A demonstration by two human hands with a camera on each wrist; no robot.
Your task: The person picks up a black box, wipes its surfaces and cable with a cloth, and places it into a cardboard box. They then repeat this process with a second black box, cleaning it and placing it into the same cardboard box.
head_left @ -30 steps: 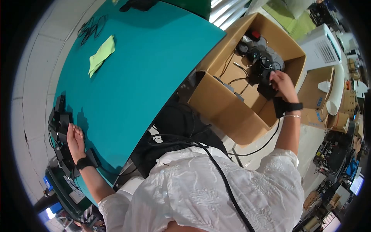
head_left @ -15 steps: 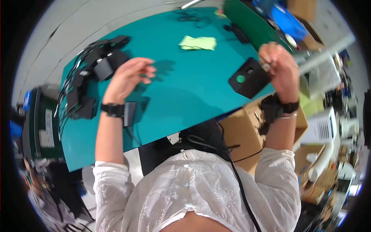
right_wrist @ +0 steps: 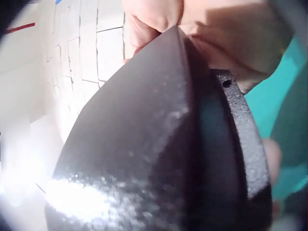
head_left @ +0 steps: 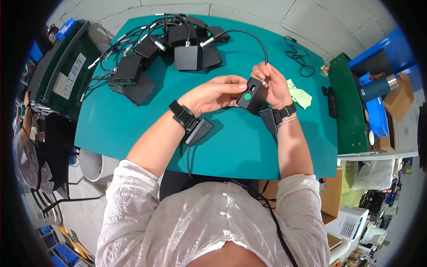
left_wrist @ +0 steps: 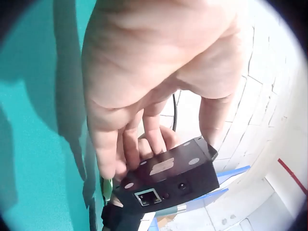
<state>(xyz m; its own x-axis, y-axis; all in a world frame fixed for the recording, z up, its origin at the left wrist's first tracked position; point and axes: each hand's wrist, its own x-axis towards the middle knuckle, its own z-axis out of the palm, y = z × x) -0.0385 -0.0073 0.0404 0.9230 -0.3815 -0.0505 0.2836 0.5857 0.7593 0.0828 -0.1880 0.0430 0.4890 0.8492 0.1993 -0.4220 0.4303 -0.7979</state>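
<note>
Fingers of the left hand [head_left: 215, 92] and right hand [head_left: 276, 86] are pinching a green-dotted, rectangular black box [head_left: 252, 93] above the teal surface [head_left: 235, 147]; tugging could be snagging the arching black cable [head_left: 235, 30] on clustered black boxes [head_left: 186, 58].

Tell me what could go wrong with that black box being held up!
The black box is off the green table, pinched by the left grip, so it might slip and bump down. A black cable arches from the right grip toward the other black boxes, so it could snag on them. The cord below the left wrist camera runs to the table edge and might catch there.
</note>
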